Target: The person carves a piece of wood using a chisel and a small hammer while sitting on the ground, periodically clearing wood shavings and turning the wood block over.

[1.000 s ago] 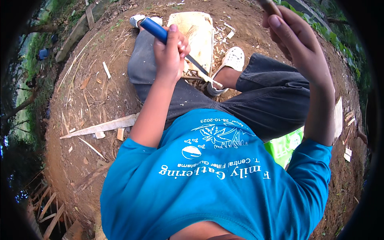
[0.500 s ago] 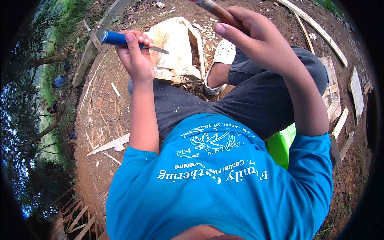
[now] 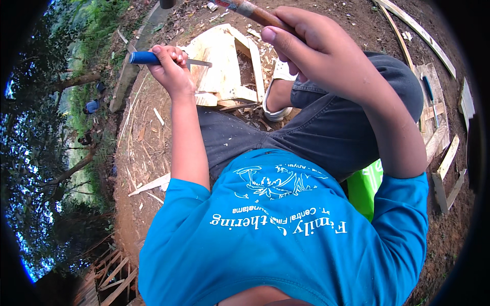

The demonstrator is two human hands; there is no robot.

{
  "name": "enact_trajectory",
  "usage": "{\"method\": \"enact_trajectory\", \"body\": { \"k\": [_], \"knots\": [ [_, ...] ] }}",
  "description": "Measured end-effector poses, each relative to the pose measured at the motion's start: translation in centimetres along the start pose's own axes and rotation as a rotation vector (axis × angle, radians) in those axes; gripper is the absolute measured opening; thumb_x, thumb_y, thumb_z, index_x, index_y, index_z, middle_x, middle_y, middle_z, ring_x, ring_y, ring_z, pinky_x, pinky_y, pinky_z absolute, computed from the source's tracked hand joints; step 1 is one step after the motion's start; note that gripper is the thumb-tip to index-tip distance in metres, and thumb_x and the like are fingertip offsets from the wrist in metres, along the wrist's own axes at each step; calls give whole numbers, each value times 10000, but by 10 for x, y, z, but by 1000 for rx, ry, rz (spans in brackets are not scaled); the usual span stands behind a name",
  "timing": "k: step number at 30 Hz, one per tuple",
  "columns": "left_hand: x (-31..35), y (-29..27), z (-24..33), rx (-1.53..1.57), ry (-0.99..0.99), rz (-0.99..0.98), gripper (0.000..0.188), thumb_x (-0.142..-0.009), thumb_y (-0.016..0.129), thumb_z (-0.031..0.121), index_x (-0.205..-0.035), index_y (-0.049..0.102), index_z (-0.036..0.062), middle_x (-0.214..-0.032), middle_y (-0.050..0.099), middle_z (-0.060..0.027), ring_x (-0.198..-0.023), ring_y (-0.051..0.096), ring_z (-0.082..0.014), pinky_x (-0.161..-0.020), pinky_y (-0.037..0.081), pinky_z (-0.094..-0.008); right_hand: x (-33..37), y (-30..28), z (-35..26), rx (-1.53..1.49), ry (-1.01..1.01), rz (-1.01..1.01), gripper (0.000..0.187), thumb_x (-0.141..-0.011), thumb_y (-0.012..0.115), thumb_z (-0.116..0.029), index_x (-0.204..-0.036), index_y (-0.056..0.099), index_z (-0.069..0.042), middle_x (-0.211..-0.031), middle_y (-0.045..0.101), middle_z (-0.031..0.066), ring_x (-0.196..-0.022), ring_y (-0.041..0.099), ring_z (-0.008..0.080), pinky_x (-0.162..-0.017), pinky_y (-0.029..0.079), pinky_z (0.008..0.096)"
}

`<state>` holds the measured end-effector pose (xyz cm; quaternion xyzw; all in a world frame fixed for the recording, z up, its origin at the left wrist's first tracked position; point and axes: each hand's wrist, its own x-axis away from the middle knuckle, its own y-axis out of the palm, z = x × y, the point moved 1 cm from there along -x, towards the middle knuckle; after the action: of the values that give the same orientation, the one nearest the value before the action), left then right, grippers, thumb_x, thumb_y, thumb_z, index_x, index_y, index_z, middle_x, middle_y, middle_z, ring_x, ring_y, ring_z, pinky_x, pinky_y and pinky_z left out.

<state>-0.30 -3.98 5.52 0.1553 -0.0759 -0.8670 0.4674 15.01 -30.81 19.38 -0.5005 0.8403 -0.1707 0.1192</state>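
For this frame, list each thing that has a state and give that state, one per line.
left hand: closed around the blue-handled chisel, blade level, pointing at the wood
right hand: raised, gripping a wooden handle; its head is out of frame
pale wooden workpiece: on the ground, partly carved, chips around it

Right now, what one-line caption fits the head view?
Left hand grips a blue-handled chisel over a pale wooden piece; right hand raises a wooden tool handle.
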Motion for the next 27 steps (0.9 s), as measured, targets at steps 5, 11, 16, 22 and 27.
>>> {"method": "enact_trajectory", "body": {
  "k": [5, 11, 16, 22, 27],
  "knots": [
    [-7, -3, 3, 15, 9, -13, 356, -1031, 637, 422, -915, 416, 167, -737, 440, 31, -631, 448, -93, -562, 400, -250, -4, -12, -12, -248, 96, -141, 248, -1043, 589, -221, -935, 608, 1, -645, 600, 99, -576, 689, 189, -520, 470, 340],
    [-11, -1, -1, 39, 40, 12, 398, -1018, 649, 433, -890, 417, 136, -735, 443, 36, -625, 456, -86, -539, 386, -238, -11, 9, -5, -88, 71, -77, 264, -1036, 641, -277, -1043, 616, -15, -753, 576, 12, -642, 555, 95, -593, 431, 284],
    [-23, 6, -3, 39, 90, -130, 403, -996, 675, 426, -917, 429, 117, -741, 451, 26, -643, 461, -80, -540, 390, -238, -24, 0, -45, 251, 27, -80, 251, -1057, 564, -229, -985, 621, 4, -678, 553, 50, -579, 557, 163, -544, 427, 335],
    [-28, 6, -18, 13, 106, -208, 391, -997, 678, 423, -978, 438, 116, -756, 480, 12, -654, 482, -82, -543, 393, -232, -50, 1, -57, 475, 51, 28, 293, -1070, 565, -285, -986, 637, -14, -661, 489, -24, -555, 450, 102, -519, 385, 302],
    [-31, 2, -26, -31, 118, -253, 381, -992, 697, 397, -1021, 436, 121, -790, 503, 8, -660, 502, -86, -549, 408, -229, -75, 15, -71, 518, -46, 107, 369, -1082, 546, -334, -1054, 670, 13, -686, 500, -36, -572, 443, 77, -517, 375, 277]
  ]
}}
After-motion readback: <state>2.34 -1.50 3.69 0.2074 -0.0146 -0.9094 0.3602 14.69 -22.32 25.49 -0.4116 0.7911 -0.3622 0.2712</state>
